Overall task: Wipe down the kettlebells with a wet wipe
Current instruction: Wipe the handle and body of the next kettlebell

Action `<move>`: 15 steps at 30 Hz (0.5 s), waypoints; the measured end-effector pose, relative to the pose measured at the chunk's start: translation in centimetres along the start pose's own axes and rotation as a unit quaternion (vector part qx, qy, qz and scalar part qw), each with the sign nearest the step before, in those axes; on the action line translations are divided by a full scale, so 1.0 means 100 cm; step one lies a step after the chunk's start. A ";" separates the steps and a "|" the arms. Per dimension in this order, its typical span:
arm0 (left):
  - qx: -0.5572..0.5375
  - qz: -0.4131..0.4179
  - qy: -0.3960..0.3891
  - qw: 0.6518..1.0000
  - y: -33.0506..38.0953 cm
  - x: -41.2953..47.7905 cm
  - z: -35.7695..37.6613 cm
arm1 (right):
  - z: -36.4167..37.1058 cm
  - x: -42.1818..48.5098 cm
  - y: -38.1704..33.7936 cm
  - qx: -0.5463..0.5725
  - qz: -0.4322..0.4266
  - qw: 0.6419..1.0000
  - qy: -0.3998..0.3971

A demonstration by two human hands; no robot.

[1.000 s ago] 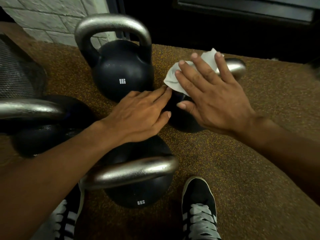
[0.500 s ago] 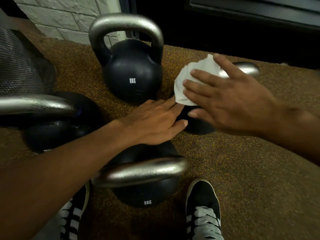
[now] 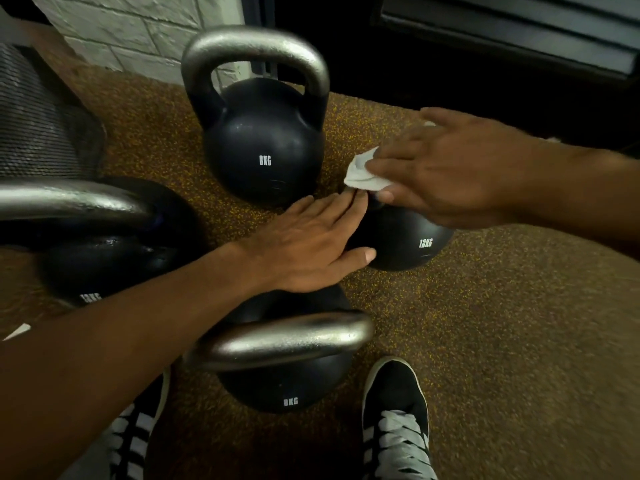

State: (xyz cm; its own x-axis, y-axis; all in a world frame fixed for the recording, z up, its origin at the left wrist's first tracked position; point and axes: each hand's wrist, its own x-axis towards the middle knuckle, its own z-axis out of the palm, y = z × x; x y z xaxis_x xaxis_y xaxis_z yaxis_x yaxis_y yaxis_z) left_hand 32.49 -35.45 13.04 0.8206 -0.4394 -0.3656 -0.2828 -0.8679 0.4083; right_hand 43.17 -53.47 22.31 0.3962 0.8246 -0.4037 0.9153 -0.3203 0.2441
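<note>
**Wipe-down: partway, working on the right-hand 12KG bell**

I'm reading this as mid-job. The right hand (image 3: pixel 443 168) is gripping the crumpled white wet wipe (image 3: pixel 362 171) between fingers and thumb and pressing it onto the top of the round black 12KG kettlebell on the right (image 3: pixel 412 240). That bell's handle is hidden under the hand. The left hand (image 3: pixel 311 237) is lying flat with straight fingers, grasping nothing, and bracing the same bell's side. The bell is sitting on the speckled brown rubber floor (image 3: pixel 502 323).

Done: the black 12KG kettlebell with a steel handle on the left (image 3: pixel 104 247) is showing wet glints, so I'm guessing it's wiped.

Left: the lower body of the current bell. Probably also the upright black 8KG kettlebell at the back (image 3: pixel 265 147) and the black 8KG kettlebell at the front (image 3: pixel 287 379). Both are looking dry, but I can't confirm.
</note>
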 end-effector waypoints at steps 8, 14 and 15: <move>-0.205 -0.024 0.076 0.975 -0.015 0.004 -0.004 | -0.007 0.008 0.019 0.169 0.004 0.985 -0.027; -0.318 -0.098 0.277 0.902 -0.008 0.006 -0.018 | -0.017 0.019 0.019 0.140 0.012 0.987 -0.083; -0.398 -0.100 0.317 0.855 -0.004 0.006 -0.027 | -0.017 0.014 0.016 0.133 0.010 0.988 -0.076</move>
State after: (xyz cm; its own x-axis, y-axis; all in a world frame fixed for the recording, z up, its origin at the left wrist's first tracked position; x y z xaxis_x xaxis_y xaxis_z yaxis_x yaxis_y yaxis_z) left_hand 34.41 -34.75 14.95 0.9886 0.1321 -0.0715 0.1158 -0.3667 0.9231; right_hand 45.01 -52.06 23.62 0.4014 0.7443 -0.5337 0.8863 -0.4626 0.0215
